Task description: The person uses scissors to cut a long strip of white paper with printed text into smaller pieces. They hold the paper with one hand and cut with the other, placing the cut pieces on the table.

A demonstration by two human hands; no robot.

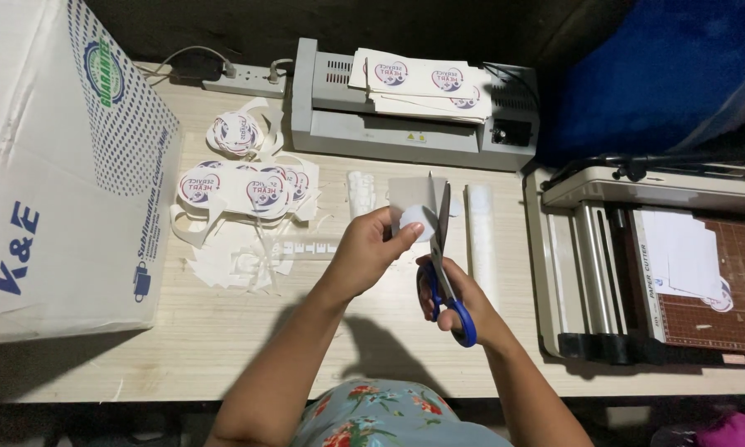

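L hand (371,248) pinches white sheet (412,207), R hand (455,294) closed thru blue scissors (448,273) mid-cut – cut round stickers (244,186) piled left, approx half done; uncut sheets (426,83) wait on laminator (405,124)

both bare forearms reach forward from the bottom edge and converge near the middle. the left hand (371,248) is raised, fingers curled inward with thumb and fingertips pinched together. the right hand (458,296) sits just below and beside it, fingers closed in a tight grip, wrist angled outward.
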